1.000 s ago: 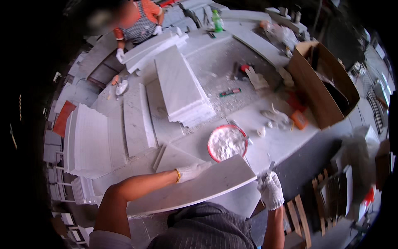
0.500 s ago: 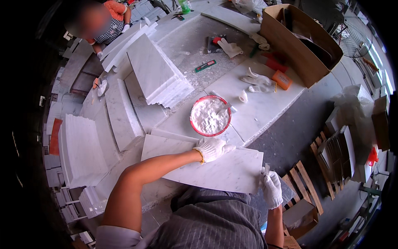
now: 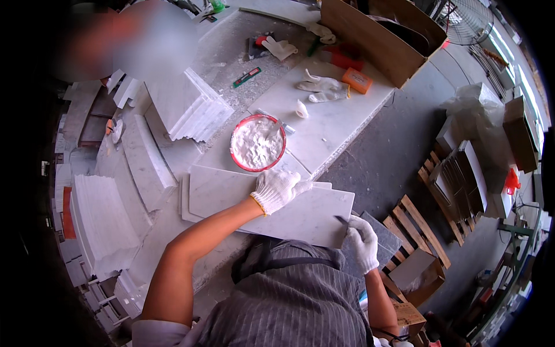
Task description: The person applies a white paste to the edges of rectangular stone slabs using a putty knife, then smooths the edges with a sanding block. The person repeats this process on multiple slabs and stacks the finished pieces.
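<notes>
While a person in a grey striped shirt leans over a stone-topped table (image 3: 347,124), both of their hands, in white work gloves, are on a pale marble slab (image 3: 306,217). That slab lies flat at the near edge of the table, right in front of the person's chest, resting partly on another similar slab. The left hand (image 3: 276,189) presses down on the slab's far edge, palm flat, fingers spread and not gripping anything. The right hand (image 3: 362,242) sits at the slab's near right corner, its fingers curled around a small dark tool (image 3: 341,219) whose tip touches the stone; what kind of tool it is cannot be made out.

Just beyond the left hand stands a round red-rimmed bowl of white powder (image 3: 257,143). Farther left, a tall stack of white tiles (image 3: 188,107) rises from the table, and more slabs lie flat beside it. Spare white gloves (image 3: 321,88) and a small orange block (image 3: 356,80) lie on the far part of the table. An open cardboard box (image 3: 378,37) sits at the table's far right end. Wooden pallets (image 3: 419,231) rest on the grey floor to the right.
</notes>
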Tool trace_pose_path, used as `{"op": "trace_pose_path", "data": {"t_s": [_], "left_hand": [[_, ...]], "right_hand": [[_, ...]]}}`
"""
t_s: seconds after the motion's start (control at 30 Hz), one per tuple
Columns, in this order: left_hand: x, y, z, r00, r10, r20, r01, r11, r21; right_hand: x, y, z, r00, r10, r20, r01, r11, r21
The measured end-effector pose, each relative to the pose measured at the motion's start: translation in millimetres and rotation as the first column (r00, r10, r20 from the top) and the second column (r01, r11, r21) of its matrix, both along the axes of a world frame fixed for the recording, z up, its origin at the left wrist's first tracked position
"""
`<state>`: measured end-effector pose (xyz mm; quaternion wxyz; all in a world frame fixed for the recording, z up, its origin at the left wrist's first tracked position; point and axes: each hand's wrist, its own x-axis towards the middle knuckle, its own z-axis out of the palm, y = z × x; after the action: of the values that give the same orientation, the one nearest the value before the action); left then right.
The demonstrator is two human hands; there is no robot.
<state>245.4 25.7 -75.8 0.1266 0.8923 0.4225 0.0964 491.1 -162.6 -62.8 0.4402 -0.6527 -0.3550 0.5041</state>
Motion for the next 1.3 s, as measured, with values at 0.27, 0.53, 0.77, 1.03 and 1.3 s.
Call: {"op": "trace_pose_path", "data": {"t_s": [0.27, 0.53, 0.77, 1.03, 1.3], "left_hand": [[14.2, -15.3, 21.5, 0.989, -0.143, -0.041, 0.148, 0.961, 0.232], [6.6, -35.4, 5.8, 1.000, 0.003, 0.002, -0.004, 0.987, 0.161], [-3.3, -39.1, -13.4, 0.999, -0.038, 0.028, 0.033, 0.985, 0.167], [-4.3, -40.7, -12.5, 0.999, -0.044, 0.029, 0.038, 0.982, 0.187], [-6.1, -40.3, -15.0, 0.996, -0.024, 0.086, 0.010, 0.986, 0.164]], "right_hand": [[45.7, 17.0, 1.3, 0.986, -0.027, 0.163, 0.019, 0.999, 0.047], [84.4, 76.7, -13.4, 0.901, 0.352, 0.255, -0.387, 0.916, 0.103], [62.6, 139.5, -16.2, 0.547, 0.623, 0.559, -0.806, 0.572, 0.152], [46.5, 146.5, -15.7, 0.531, 0.624, 0.573, -0.837, 0.493, 0.238], [68.4, 136.7, -9.8, 0.460, 0.601, 0.653, -0.865, 0.470, 0.177]]}}
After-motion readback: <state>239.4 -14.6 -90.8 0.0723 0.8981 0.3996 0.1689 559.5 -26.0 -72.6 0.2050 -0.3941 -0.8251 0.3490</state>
